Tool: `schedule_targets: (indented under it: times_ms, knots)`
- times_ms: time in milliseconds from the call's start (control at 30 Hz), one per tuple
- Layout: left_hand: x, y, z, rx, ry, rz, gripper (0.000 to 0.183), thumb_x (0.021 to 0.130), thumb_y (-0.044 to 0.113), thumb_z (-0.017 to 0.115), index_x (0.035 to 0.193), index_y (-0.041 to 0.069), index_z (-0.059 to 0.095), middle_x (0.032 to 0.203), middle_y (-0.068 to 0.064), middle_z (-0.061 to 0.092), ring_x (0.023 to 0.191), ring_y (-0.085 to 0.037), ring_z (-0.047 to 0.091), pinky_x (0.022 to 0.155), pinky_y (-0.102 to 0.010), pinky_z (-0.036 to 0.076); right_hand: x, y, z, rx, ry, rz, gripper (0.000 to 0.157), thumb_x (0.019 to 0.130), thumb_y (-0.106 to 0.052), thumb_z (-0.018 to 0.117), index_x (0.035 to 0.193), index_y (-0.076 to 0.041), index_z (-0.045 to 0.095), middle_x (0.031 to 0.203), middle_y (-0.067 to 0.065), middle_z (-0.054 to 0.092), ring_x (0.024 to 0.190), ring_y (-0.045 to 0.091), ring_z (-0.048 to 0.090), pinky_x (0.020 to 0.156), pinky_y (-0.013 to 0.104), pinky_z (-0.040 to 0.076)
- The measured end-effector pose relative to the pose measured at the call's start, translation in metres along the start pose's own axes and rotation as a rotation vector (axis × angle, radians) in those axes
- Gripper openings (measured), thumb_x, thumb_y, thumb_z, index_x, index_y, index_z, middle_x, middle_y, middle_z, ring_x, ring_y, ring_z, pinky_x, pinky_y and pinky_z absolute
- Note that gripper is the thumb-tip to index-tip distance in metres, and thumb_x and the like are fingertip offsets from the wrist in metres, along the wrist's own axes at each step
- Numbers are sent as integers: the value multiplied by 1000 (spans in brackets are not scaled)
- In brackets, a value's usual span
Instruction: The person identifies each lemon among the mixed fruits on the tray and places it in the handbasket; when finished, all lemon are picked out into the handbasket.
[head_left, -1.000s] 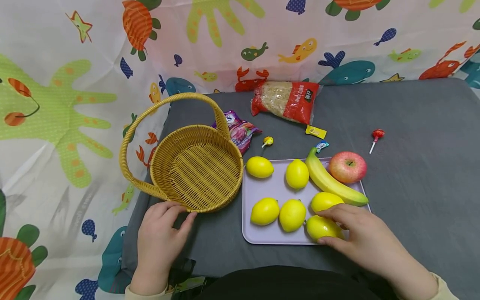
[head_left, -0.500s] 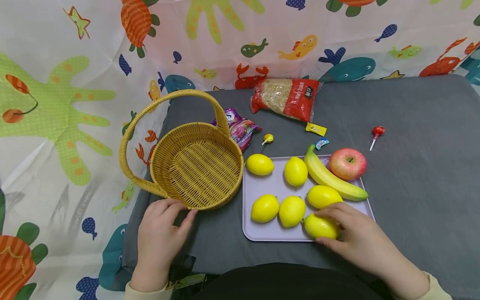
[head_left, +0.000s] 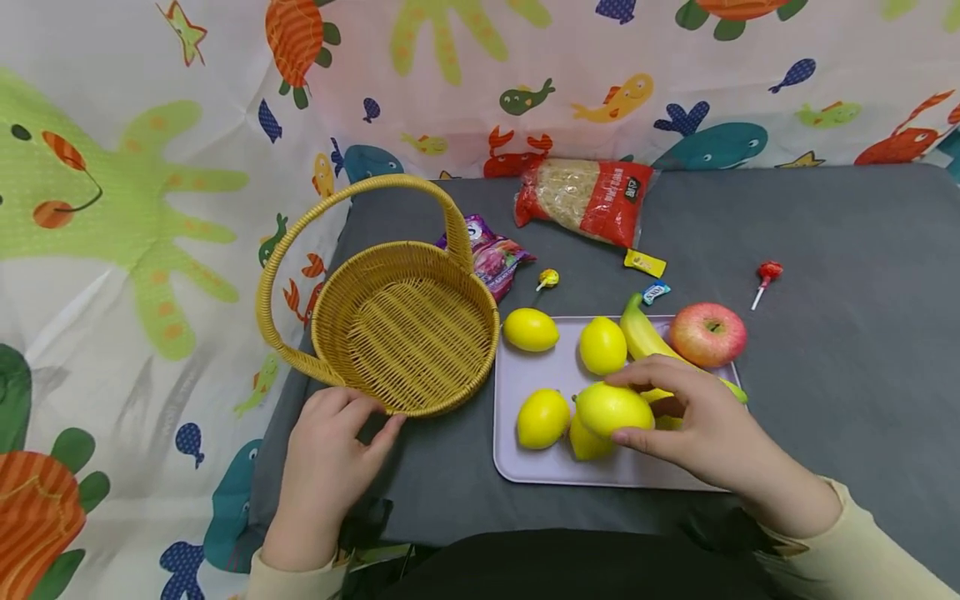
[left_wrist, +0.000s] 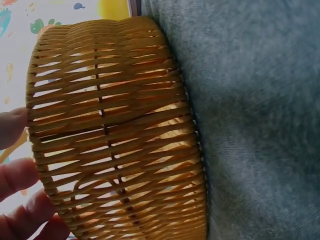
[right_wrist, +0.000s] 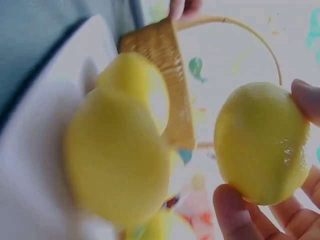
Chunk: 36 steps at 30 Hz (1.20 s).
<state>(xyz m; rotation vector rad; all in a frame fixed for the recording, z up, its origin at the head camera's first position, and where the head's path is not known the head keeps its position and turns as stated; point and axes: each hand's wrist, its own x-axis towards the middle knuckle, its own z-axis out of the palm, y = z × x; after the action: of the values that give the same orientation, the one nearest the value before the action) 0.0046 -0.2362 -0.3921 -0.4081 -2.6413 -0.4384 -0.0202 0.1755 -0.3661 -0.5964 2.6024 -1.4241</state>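
Note:
My right hand (head_left: 705,425) grips a lemon (head_left: 615,408) between thumb and fingers, raised over the lilac tray (head_left: 517,367). In the right wrist view this lemon (right_wrist: 262,145) hangs apart from the blurred lemons on the tray. Beneath it, one lemon (head_left: 588,442) is partly covered. Other lemons on the tray include one at front left (head_left: 543,419) and one at the back (head_left: 602,346). At left, my left hand (head_left: 330,458) pinches the near rim of a wicker basket (head_left: 420,342) with nothing inside. The left wrist view shows the basket's woven side (left_wrist: 115,130).
A banana (head_left: 645,333) and an apple (head_left: 708,334) lie at the tray's right. Behind are a purple candy bag (head_left: 495,260), a red-ended packet (head_left: 585,200), a yellow lollipop (head_left: 549,277), small wrapped sweets (head_left: 645,263) and a red lollipop (head_left: 768,271). A patterned curtain (head_left: 465,117) borders the table.
My right hand has lifted the front-right lemon off the tray and carried it a little up and left. The left hand keeps its place on the basket rim. The head view has shifted slightly.

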Motion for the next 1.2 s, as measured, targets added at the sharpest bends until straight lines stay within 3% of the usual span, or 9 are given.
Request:
schedule_targets:
  times_ms: [233,367,600,833,967,1200]
  knots:
    - [0,2,1,11,-26,-40,23,77,29,89,85,15,72,82,0,64,80,-25,58,72,-40,50,60,-32,13,119,-151,67,43,81,-34,86,120,-29,69,121,-8,63,108,18,58,86,39,55]
    - [-1,3,-1,12,-29,-55,22,78,29,88,84,15,72,80,0,63,77,-24,57,68,-39,49,97,-47,33,126,-233,41,44,81,-37,86,121,-33,68,120,-10,62,110,19,56,89,44,54]
    - [-1,3,-1,13,-28,-60,23,77,31,88,82,18,70,78,3,62,75,-22,56,68,-37,48,146,-60,84,-55,-324,-112,44,83,-42,83,123,-28,69,113,-12,64,100,13,57,85,35,52]
    - [5,6,-1,-3,-54,-77,22,78,31,87,80,19,68,76,5,60,73,-20,52,65,-34,46,170,-68,120,-281,-446,-253,43,83,-42,81,120,-23,71,113,-11,66,99,10,55,86,29,47]
    - [4,7,-2,4,-56,-91,23,78,31,87,79,20,68,74,7,56,72,-19,52,63,-34,45,175,-68,134,-340,-511,-258,44,84,-43,80,121,-21,70,111,-10,66,98,11,55,88,29,47]
    - [5,7,-6,8,-59,-91,22,79,32,87,79,20,68,73,6,57,71,-18,53,63,-34,45,180,-69,145,-413,-549,-216,45,84,-42,79,123,-20,71,113,-7,67,99,12,57,91,32,49]
